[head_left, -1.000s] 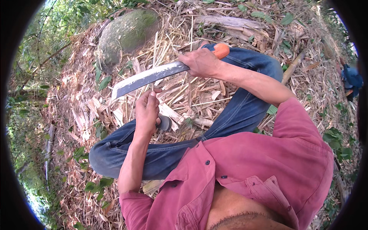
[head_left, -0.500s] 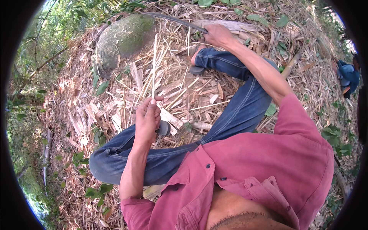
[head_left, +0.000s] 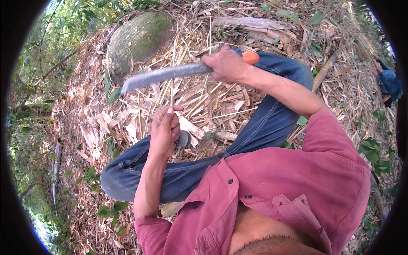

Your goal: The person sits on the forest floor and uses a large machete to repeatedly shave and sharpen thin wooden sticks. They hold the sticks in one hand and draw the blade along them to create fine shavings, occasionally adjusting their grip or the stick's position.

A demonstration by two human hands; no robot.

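Machete (head_left: 163, 75) blurred, most of its orange handle (head_left: 250, 58) hidden in the right hand (head_left: 226, 65). Thin strip (head_left: 172, 96) partly covered by machete, lower end lost in left hand (head_left: 164, 125) below machete; contact unclear. Far right of machete, blue-clothed person (head_left: 389, 83) too small to read; pink shirt (head_left: 280, 182) below machete cut off by bottom edge.

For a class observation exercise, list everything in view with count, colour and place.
Long curved metal machete: one, grey with orange handle, upper centre
Thin straight plant strip: one, pale, centre
Rounded mossy boulder: one, grey-green, upper left
Split weathered log: one, greyish, top
Dry plant litter: uncounted, tan, throughout
Leafy plants: uncounted, green, scattered
Unclear fabric shape: one, blue, far right
Buttoned cloth shirt: one, pink, lower centre
Denim trousers: one pair, blue, centre
Shoe: one, grey, centre
Left hand: one, holding strip
Right hand: one, gripping machete
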